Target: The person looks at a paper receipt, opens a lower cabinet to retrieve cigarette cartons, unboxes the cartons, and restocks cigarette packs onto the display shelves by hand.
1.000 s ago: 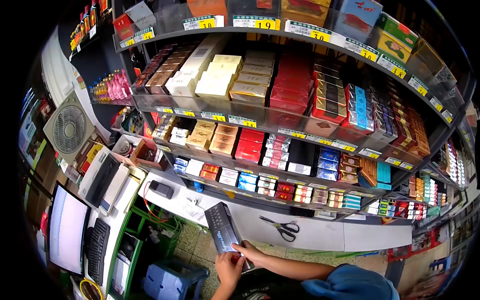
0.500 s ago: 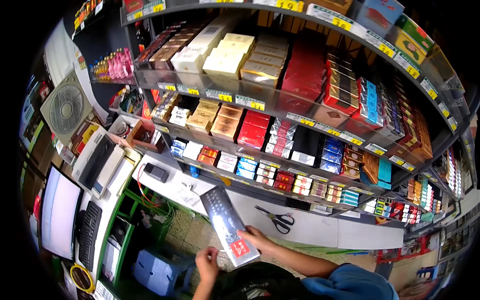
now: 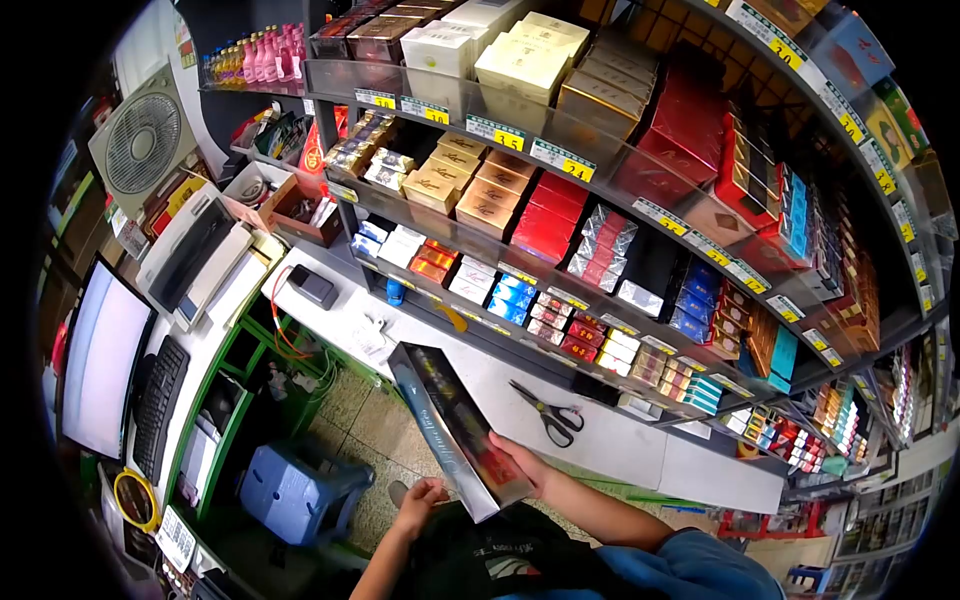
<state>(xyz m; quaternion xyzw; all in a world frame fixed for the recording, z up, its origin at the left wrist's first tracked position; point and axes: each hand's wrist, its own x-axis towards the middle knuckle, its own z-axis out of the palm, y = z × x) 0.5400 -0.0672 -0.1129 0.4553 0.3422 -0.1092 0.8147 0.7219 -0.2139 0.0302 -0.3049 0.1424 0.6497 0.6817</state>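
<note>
A long dark cigarette carton (image 3: 455, 420) with silvery lettering on its side lies tilted in front of my body. My right hand (image 3: 520, 465) grips its near right edge, with the fingers over the top. Just left of the carton's near end is my left hand (image 3: 422, 500), apart from it, its fingers curled together in a pinch; whether anything small is between them does not show. Beyond the carton, black scissors (image 3: 552, 415) lie slightly spread on the white counter (image 3: 620, 455).
Shelves of cigarette packs (image 3: 545, 215) with price tags curve across the back. At left stand a monitor (image 3: 110, 355), a keyboard (image 3: 160, 405), a printer (image 3: 200, 260) and a fan (image 3: 145, 135). A blue stool (image 3: 290, 490) is below on the tiled floor.
The carton has turned in my right hand, so its lettered long side now shows. My left hand has moved slightly, still pinched. The view has shifted.
</note>
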